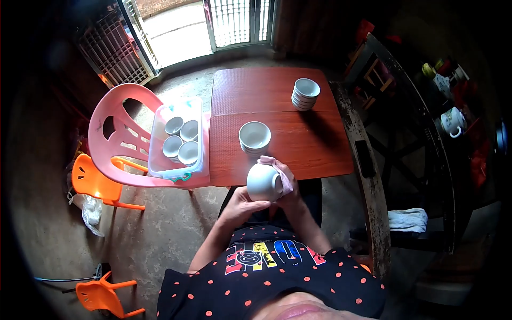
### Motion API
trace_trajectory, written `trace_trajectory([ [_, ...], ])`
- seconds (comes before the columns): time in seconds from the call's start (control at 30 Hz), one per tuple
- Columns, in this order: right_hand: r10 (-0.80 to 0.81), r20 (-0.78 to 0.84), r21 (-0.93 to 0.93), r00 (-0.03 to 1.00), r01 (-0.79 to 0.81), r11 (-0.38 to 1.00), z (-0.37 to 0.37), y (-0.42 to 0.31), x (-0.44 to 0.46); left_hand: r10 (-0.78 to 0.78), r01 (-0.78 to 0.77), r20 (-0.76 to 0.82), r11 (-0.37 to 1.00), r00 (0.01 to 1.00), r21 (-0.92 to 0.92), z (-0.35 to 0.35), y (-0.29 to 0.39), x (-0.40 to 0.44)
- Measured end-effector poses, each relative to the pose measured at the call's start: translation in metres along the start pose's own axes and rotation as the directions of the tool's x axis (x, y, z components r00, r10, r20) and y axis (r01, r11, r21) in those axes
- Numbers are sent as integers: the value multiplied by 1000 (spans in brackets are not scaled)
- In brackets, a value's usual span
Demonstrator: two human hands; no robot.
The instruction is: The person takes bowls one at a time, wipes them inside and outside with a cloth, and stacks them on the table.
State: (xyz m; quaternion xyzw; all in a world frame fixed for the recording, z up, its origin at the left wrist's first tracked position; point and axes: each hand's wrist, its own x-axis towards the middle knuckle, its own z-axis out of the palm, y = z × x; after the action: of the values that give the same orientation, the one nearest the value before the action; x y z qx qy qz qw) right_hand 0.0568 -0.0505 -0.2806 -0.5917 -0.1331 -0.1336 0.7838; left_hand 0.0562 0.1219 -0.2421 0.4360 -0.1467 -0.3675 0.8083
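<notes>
Gripping a bowl [260,182] tipped foot-rightward, bodyward of the nearer bowl stack [255,136], the left hand [241,204] steadied it; the right hand [290,193] clutched a cloth [286,182] against it.

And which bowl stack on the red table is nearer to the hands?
The front stack, beyond the held bowl; the other stack stands near the far right corner.

From afar I see a smooth, glazed-looking bowl [261,183], matt cloth [287,185], glossy table [256,90] (finely textured), translucent plastic box [161,173].
</notes>
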Motion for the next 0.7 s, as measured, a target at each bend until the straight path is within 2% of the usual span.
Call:
trace_trajectory([
  [0.03,201,160,146,966,-224,963,-4,-30,13,-37,49,73,984,997,-171,-4,5,-1],
  [0.07,388,310,220,868,-463,859,-8,-59,27,-60,107,149,937,987,-333,-6,10,0],
  [0.1,378,319,160,869,-442,882,-4,-69,31,-119,162,136,914,984,-372,-4,15,1],
  [0.13,370,332,97,868,-422,901,-1,-74,33,-99,143,128,906,987,-397,-6,6,7],
  [0.17,376,325,177,868,-446,877,2,-79,34,-70,107,102,899,992,-425,-8,2,8],
  [0.2,77,252,-44,965,-68,997,6,-66,27,-37,69,79,892,996,-446,-9,2,9],
  [0.23,-230,154,-333,961,269,904,12,-54,21,30,7,64,854,997,-521,-8,0,11],
  [0.3,-400,-20,-540,916,327,776,31,-46,-3,55,-42,4,802,998,-596,-7,-1,14],
  [0.37,-288,-72,-552,955,202,809,33,-44,-9,43,-49,-25,765,999,-643,-10,-1,11],
  [0.4,-228,-102,-555,968,135,821,33,-43,-12,34,-7,28,748,999,-663,-14,0,8],
  [0.43,-316,95,-545,944,315,777,27,-44,-5,26,38,83,730,996,-682,-19,2,7],
  [0.47,-392,287,-501,874,485,717,16,-46,9,19,85,140,711,990,-698,-22,2,5],
  [0.5,87,265,-156,960,-46,987,12,-72,20,-15,119,162,745,987,-656,-21,4,3],
  [0.53,265,339,16,902,-288,958,9,-78,25,-24,141,194,774,981,-617,-16,3,3],
  [0.6,285,385,73,878,-337,938,5,-80,31,-42,144,181,787,983,-600,-10,3,1],
  [0.63,270,325,230,906,-353,907,5,-75,30,5,52,102,839,995,-542,-5,5,1],
  [0.67,229,80,192,970,-240,952,12,-43,15,59,-40,26,879,998,-475,1,6,3],
  [0.7,172,-170,102,970,-157,982,19,-11,0,120,-129,-48,908,992,-399,6,6,4],
])
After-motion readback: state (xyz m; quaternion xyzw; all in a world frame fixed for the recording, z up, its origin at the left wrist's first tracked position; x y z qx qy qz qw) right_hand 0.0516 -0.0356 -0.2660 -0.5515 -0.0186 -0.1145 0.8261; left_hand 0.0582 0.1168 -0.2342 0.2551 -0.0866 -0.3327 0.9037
